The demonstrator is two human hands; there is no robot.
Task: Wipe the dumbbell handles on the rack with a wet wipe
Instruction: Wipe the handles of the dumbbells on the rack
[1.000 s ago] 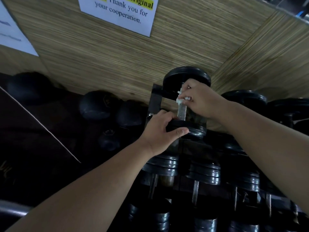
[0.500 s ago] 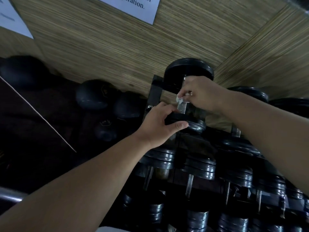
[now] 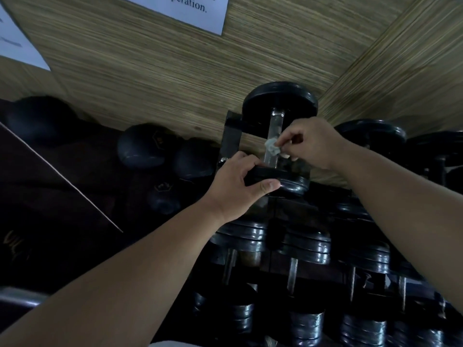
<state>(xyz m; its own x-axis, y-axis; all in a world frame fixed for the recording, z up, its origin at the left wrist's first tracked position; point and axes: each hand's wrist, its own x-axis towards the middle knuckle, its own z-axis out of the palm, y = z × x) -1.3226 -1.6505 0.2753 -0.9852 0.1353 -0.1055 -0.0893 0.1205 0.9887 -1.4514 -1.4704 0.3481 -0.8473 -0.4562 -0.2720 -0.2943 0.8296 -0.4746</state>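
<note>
A black dumbbell lies on the top tier of the dark rack, its shiny metal handle running away from me. My left hand grips the near black weight plate, thumb across its front edge. My right hand pinches a crumpled white wet wipe against the lower half of the handle. The upper part of the handle is bare.
Lower tiers hold several more black dumbbells with chrome handles. More dumbbells sit to the right. Dark round balls lie to the left. A wood-grain wall with a white paper notice stands close behind the rack.
My right hand has slid the wipe down the handle from near the far plate toward the near plate. My left hand has kept its grip on the near plate.
</note>
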